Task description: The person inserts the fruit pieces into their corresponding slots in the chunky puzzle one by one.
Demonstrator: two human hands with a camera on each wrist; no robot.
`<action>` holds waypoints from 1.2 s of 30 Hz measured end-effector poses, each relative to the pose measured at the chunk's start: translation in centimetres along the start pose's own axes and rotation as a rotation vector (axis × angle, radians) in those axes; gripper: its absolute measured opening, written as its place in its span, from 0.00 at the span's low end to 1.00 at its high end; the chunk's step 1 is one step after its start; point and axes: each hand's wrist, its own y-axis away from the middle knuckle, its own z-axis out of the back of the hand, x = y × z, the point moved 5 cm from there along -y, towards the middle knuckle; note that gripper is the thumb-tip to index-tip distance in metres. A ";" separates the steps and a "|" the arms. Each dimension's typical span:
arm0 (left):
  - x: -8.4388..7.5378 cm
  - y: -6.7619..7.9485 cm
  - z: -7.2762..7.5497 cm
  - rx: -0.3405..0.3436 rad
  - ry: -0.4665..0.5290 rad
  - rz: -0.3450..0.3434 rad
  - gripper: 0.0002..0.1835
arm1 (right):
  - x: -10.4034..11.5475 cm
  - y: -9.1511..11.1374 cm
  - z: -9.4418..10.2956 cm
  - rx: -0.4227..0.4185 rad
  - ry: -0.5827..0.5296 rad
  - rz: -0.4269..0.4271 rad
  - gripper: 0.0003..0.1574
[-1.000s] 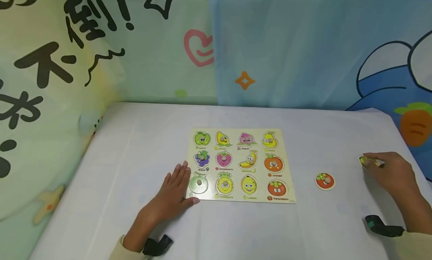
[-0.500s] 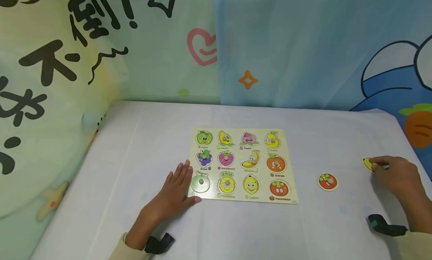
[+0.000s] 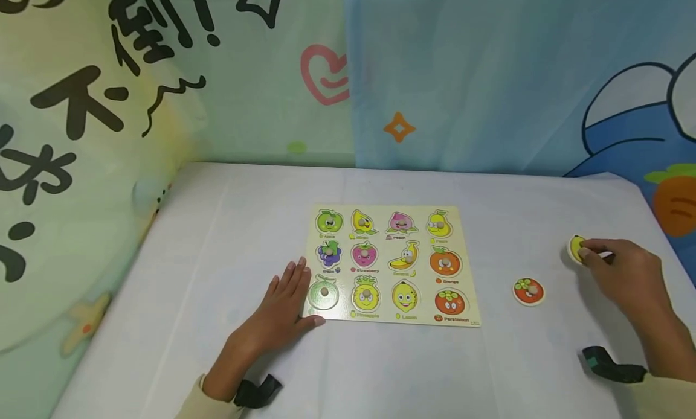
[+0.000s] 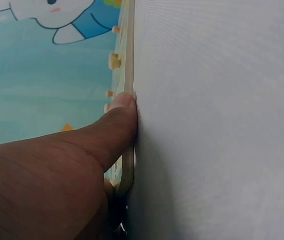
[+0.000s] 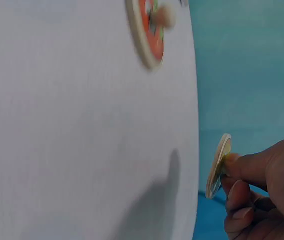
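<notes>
My right hand [image 3: 625, 271] pinches a yellow knobbed fruit puzzle piece [image 3: 575, 247] between thumb and finger, at the right of the table. In the right wrist view this round wooden piece [image 5: 217, 167] stands tilted, raised off the cloth, its knob hidden by the fingers. A red persimmon puzzle piece [image 3: 528, 292] with a knob lies nearer the board. The fruit puzzle board [image 3: 385, 298] lies flat at the middle. My left hand [image 3: 277, 313] rests at its lower left corner with straight fingers along the side; the thumb [image 4: 121, 112] touches its front edge.
Most fruits on the board carry knobs; the printed lemon [image 3: 405, 297] and persimmon [image 3: 449, 302] show none. A white cloth [image 3: 217, 238] covers the table. Behind it hangs a printed curtain [image 3: 462, 75]. Black straps [image 3: 614, 366] sit at both wrists.
My right hand has lifted the yellow puzzle piece from the table, moving slightly left and away from me. The left hand and the board stay in place.
</notes>
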 end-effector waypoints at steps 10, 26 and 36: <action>0.1 0.0 -0.1 0.000 -0.001 -0.009 0.49 | 5.1 2.6 -0.8 -0.031 -0.088 0.242 0.18; 0.1 -0.1 -0.2 0.011 -0.002 0.007 0.50 | 11.2 5.6 -3.8 0.045 -0.283 0.516 0.09; 0.2 -0.1 -0.2 0.011 -0.003 0.007 0.50 | 15.2 7.7 -6.2 0.207 -0.402 0.581 0.07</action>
